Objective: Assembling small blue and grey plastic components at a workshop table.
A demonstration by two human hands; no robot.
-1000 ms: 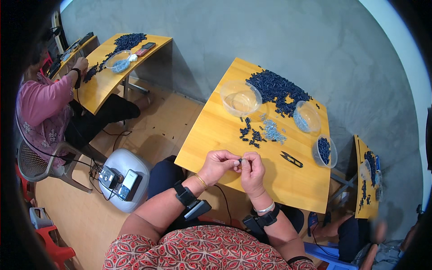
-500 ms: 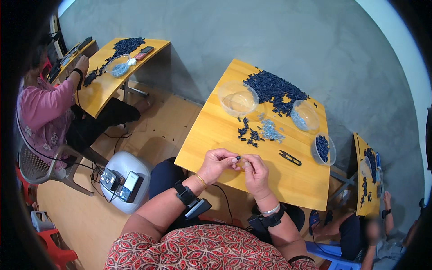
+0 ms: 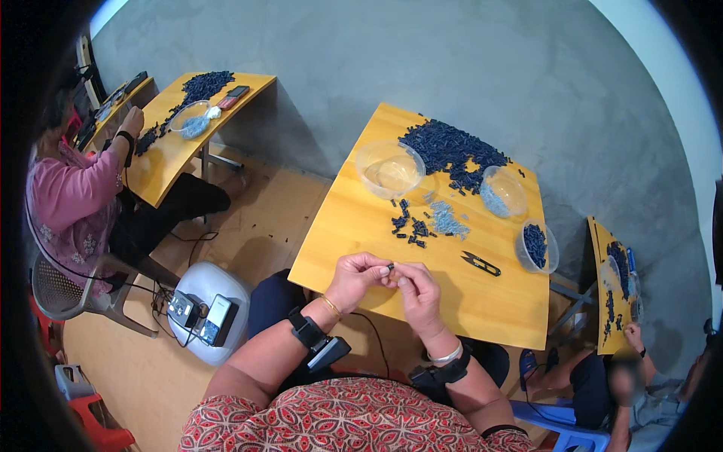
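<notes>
My left hand point(image 3: 360, 277) and my right hand point(image 3: 416, 289) meet over the near edge of a yellow wooden table point(image 3: 354, 226). Between their fingertips they pinch a tiny dark piece point(image 3: 390, 267). A big heap of small dark blue parts point(image 3: 450, 147) lies at the far side of the table. A small loose cluster of dark and pale blue parts point(image 3: 423, 224) sits in the middle, beyond my hands. Black thread snips point(image 3: 480, 263) lie to the right of my right hand.
Three clear plastic bowls stand on the table: a large one point(image 3: 389, 168), one with pale bits point(image 3: 503, 191) and one with dark parts point(image 3: 536, 245). A person in pink point(image 3: 71, 203) works at another yellow table point(image 3: 169, 154) to the left. A white stool with devices point(image 3: 209, 305) stands below.
My hands have stayed together at the table's near edge, with only small finger movements on the tiny piece. The person at the left moved a hand slightly.
</notes>
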